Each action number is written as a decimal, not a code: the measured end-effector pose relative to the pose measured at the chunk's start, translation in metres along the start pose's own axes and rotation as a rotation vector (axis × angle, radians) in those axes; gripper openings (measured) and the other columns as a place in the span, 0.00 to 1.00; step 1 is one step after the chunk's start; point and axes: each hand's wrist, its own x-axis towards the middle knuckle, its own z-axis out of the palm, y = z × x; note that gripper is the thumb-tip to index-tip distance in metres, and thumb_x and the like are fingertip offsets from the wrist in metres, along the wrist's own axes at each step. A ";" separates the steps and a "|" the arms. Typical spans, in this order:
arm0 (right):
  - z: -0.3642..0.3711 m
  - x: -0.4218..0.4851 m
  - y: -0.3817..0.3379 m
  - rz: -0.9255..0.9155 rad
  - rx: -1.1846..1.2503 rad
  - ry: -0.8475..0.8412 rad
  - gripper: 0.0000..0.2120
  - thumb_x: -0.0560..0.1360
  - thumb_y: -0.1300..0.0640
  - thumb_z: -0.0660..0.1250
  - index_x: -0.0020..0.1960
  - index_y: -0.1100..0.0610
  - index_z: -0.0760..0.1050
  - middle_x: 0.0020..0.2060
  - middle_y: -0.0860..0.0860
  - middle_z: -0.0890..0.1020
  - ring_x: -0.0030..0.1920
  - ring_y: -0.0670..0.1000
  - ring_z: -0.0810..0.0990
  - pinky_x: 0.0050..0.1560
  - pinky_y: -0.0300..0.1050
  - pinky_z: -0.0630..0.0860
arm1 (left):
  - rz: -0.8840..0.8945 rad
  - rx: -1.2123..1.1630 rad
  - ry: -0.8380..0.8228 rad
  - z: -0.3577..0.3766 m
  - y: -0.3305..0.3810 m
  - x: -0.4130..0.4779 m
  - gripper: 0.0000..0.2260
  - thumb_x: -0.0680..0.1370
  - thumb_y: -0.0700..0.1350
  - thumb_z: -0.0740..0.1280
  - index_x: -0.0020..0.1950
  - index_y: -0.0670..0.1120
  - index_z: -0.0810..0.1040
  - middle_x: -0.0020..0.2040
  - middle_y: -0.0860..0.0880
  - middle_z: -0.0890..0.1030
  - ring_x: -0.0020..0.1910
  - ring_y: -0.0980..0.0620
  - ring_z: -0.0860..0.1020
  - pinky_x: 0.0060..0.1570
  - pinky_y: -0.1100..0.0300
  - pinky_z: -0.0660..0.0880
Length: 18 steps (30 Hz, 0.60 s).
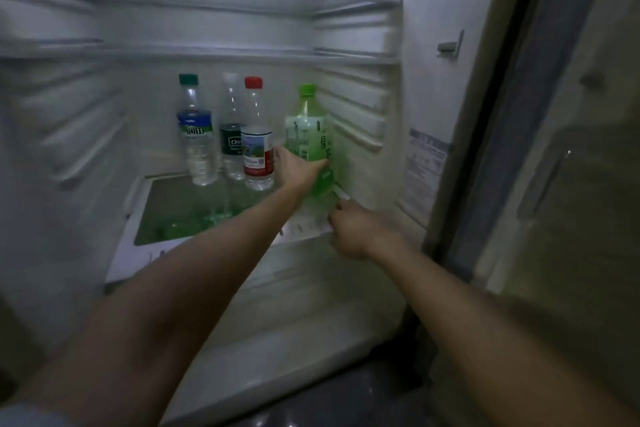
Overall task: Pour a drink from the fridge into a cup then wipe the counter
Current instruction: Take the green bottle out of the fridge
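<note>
Both arms stretched into the fridge [356, 107]. Left hand [298, 166] gripped the green bottle [308, 135], marked 绿, upright, cap up, at the shelf's [124, 260] right. Right hand [356, 232] curled by the shelf edge; I couldn't tell its hold. Three clear water bottles [197, 149] stood left of it.

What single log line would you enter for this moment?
stage: fetching drink | left hand: grips green bottle on fridge shelf | right hand: at shelf edge, grip unclear
</note>
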 end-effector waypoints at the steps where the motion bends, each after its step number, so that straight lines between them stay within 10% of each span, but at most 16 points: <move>1: 0.001 -0.004 -0.001 0.002 0.001 0.010 0.17 0.78 0.56 0.58 0.63 0.62 0.73 0.64 0.60 0.70 0.66 0.59 0.68 0.61 0.49 0.70 | 0.023 -0.014 -0.013 -0.005 -0.001 -0.005 0.41 0.63 0.45 0.82 0.69 0.44 0.62 0.62 0.44 0.76 0.61 0.46 0.76 0.62 0.50 0.75; 18: 0.006 -0.088 -0.016 0.020 0.001 -0.065 0.12 0.78 0.55 0.59 0.55 0.61 0.75 0.57 0.59 0.75 0.55 0.60 0.76 0.49 0.49 0.73 | 0.020 -0.195 -0.093 -0.085 -0.004 -0.125 0.33 0.65 0.45 0.81 0.64 0.48 0.67 0.55 0.53 0.80 0.55 0.51 0.80 0.59 0.47 0.78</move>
